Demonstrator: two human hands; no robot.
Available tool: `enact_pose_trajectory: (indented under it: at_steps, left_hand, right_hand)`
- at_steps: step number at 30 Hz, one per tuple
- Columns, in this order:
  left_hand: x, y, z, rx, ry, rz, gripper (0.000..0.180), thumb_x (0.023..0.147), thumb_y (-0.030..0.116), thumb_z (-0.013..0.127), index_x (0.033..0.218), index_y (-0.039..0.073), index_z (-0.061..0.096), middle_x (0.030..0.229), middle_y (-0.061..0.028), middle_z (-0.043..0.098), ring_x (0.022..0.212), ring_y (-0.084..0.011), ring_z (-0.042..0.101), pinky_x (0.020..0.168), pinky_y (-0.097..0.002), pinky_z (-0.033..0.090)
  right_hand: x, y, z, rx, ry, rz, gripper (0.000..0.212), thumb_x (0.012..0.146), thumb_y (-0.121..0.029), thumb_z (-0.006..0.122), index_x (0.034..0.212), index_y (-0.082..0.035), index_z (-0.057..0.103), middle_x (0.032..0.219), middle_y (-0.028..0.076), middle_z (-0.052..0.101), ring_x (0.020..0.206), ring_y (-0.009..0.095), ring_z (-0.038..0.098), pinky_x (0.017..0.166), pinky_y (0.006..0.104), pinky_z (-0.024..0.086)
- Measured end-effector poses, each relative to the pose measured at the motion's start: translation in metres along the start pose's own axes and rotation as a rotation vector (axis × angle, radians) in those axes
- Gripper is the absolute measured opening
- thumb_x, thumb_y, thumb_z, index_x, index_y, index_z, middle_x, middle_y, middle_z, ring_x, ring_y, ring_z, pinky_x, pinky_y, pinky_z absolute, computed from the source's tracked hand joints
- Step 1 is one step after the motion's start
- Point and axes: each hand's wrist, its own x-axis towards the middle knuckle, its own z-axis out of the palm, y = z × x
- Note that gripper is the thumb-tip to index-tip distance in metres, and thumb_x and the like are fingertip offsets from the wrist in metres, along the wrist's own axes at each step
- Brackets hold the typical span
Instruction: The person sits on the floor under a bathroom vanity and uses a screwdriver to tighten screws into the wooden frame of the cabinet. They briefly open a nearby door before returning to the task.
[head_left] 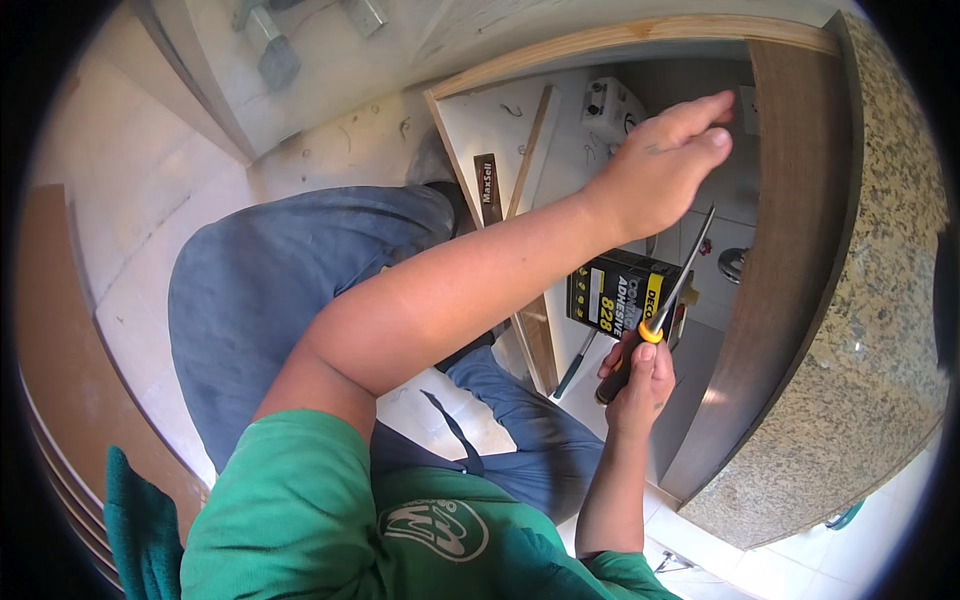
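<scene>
A screwdriver (651, 332) with a black and yellow handle is gripped in my right hand (643, 388). Its long metal shaft slants up and away, with the tip bare. My left hand (665, 165) reaches across to the far right, its visible fingers stretched out and nothing seen in them. It is near the inner side of a brown wooden cabinet panel (800, 180); whether it touches the panel I cannot tell. Behind the screwdriver, inside the cabinet frame, stands a black and yellow adhesive tin (590, 296), partly covered by my right hand.
A speckled granite slab (830, 370) runs along the cabinet's right side. A white device (612, 108), a dark narrow box (487, 188) and a thin wooden strip (533, 150) lie within the frame. A green-handled tool (572, 370) rests beside the tin. Brown boards (110, 380) lie at left.
</scene>
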Motion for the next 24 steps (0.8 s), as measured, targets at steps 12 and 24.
enact_pose_trajectory:
  at_steps: [12,24]
  left_hand:
    - [0.002,0.023,0.006,-0.055,-0.011,-0.129,0.048,0.102,0.023,0.054,0.144,0.000,0.051,0.135,-0.0089,0.062,0.117,-0.0146,0.057,0.102,-0.0302,0.043]
    - [0.014,0.024,0.015,-0.178,0.174,-0.133,0.029,0.099,0.017,0.059,0.119,-0.001,0.067,0.112,-0.0084,0.071,0.100,-0.0150,0.064,0.089,-0.0322,0.050]
  right_hand:
    - [-0.026,0.015,-0.012,0.032,0.066,0.007,0.057,0.097,-0.055,0.060,0.103,0.002,0.058,0.078,0.009,0.058,0.062,0.013,0.056,0.054,0.0246,0.045]
    - [-0.032,0.018,-0.015,0.030,0.043,0.038,0.057,0.097,-0.055,0.059,0.103,0.002,0.058,0.080,0.008,0.058,0.063,0.013,0.056,0.056,0.0251,0.046]
